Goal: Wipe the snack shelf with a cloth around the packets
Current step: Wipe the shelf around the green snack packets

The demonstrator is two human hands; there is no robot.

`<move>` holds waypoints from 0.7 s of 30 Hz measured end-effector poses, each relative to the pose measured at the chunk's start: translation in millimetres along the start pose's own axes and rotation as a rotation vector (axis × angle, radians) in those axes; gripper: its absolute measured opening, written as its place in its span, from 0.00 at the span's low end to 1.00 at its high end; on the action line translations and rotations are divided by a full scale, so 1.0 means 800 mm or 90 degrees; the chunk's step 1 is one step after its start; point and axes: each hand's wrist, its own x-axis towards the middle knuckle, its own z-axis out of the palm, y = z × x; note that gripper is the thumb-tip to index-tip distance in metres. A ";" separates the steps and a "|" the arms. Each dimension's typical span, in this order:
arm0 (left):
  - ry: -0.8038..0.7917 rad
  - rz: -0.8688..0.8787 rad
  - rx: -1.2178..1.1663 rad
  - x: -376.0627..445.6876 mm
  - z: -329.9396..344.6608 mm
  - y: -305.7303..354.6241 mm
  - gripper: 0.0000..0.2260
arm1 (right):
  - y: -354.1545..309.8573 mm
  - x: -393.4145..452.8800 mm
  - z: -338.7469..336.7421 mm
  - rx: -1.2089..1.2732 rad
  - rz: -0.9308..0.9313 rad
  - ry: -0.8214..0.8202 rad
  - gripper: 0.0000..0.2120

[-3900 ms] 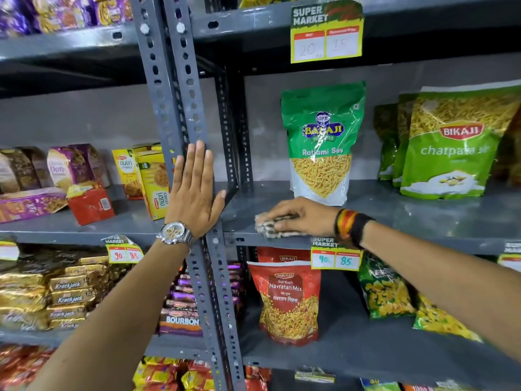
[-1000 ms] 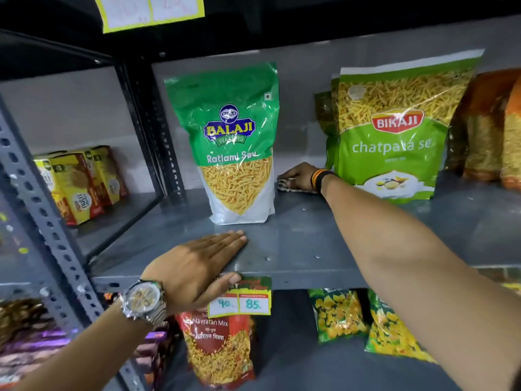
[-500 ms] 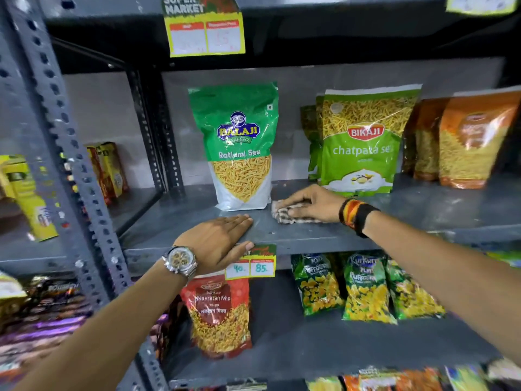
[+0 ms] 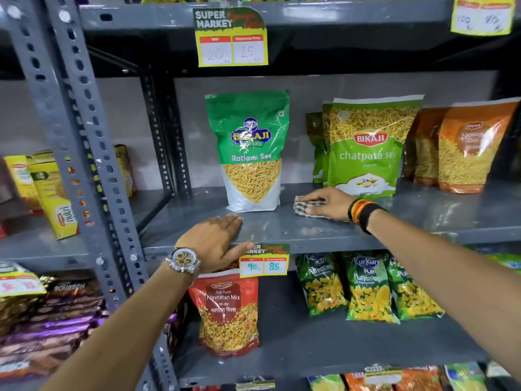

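Note:
The grey metal snack shelf (image 4: pixel 282 230) runs across the middle of the view. My right hand (image 4: pixel 324 203) presses a checked cloth (image 4: pixel 303 210) flat on the shelf, in the gap between the green Ratlami Sev packet (image 4: pixel 251 150) and the light green Chatpata Sev packet (image 4: pixel 366 148). Most of the cloth is hidden under the fingers. My left hand (image 4: pixel 214 241), with a wristwatch, lies palm down on the shelf's front edge just in front of the Ratlami Sev packet, fingers flat and holding nothing.
Orange snack packets (image 4: pixel 468 148) stand at the shelf's right end. A perforated grey upright (image 4: pixel 84 153) rises on the left, with yellow biscuit boxes (image 4: pixel 53 196) beyond it. A price tag (image 4: pixel 263 262) hangs from the shelf edge. Below stand a red Navratan Mix packet (image 4: pixel 228 314) and green puffcorn packets (image 4: pixel 369 289).
My right hand has drawn the cloth forward from the back of the shelf and slightly right. My left hand moved from the upright post to the shelf's front edge and stays there.

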 end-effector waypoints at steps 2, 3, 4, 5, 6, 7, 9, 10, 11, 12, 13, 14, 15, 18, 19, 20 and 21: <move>0.003 0.000 0.001 0.001 0.000 0.002 0.47 | -0.014 -0.004 0.017 0.000 -0.039 0.015 0.17; 0.003 -0.001 0.000 0.000 0.000 0.003 0.45 | -0.022 -0.007 0.025 0.007 -0.066 0.006 0.17; 0.003 -0.002 -0.003 0.000 0.001 0.003 0.44 | -0.031 -0.011 0.029 0.019 -0.089 -0.014 0.16; 0.005 -0.002 -0.006 0.000 0.002 0.002 0.44 | -0.037 -0.014 0.028 0.035 -0.102 -0.037 0.16; 0.006 -0.002 -0.007 0.000 0.002 0.002 0.46 | -0.039 -0.016 0.023 0.045 -0.107 -0.047 0.16; 0.007 -0.002 -0.008 -0.001 0.002 0.001 0.48 | -0.037 -0.016 0.016 0.058 -0.101 -0.035 0.16; 0.003 0.000 -0.006 -0.001 0.003 0.002 0.49 | -0.023 -0.014 0.002 0.074 -0.057 0.034 0.16; 0.001 0.000 -0.005 -0.002 0.003 0.002 0.49 | -0.013 -0.011 0.001 0.070 -0.029 0.064 0.16; 0.000 0.000 -0.004 -0.002 0.002 0.003 0.49 | -0.007 -0.011 0.003 0.060 -0.003 0.083 0.16; -0.001 -0.001 -0.003 -0.002 0.002 0.003 0.49 | -0.007 -0.012 0.009 0.049 0.007 0.094 0.16; -0.002 -0.002 -0.001 -0.001 0.002 0.003 0.48 | -0.010 -0.015 0.017 0.040 0.001 0.099 0.16; -0.004 -0.004 0.001 -0.001 0.001 0.003 0.47 | -0.019 -0.022 0.026 0.042 -0.018 0.094 0.16; -0.005 -0.003 0.002 -0.002 0.002 0.003 0.47 | -0.033 -0.034 0.033 0.054 -0.042 0.074 0.16; 0.002 0.000 -0.008 -0.002 0.004 0.002 0.45 | -0.072 -0.067 0.041 0.076 -0.130 -0.040 0.16; 0.004 0.000 -0.009 -0.002 0.004 0.002 0.44 | -0.078 -0.069 0.035 0.079 -0.145 -0.053 0.16; 0.002 -0.001 -0.010 -0.003 0.003 0.002 0.44 | -0.079 -0.065 0.026 0.086 -0.142 -0.034 0.16; -0.001 -0.002 -0.012 -0.003 0.001 0.003 0.45 | -0.075 -0.060 0.016 0.102 -0.117 0.005 0.16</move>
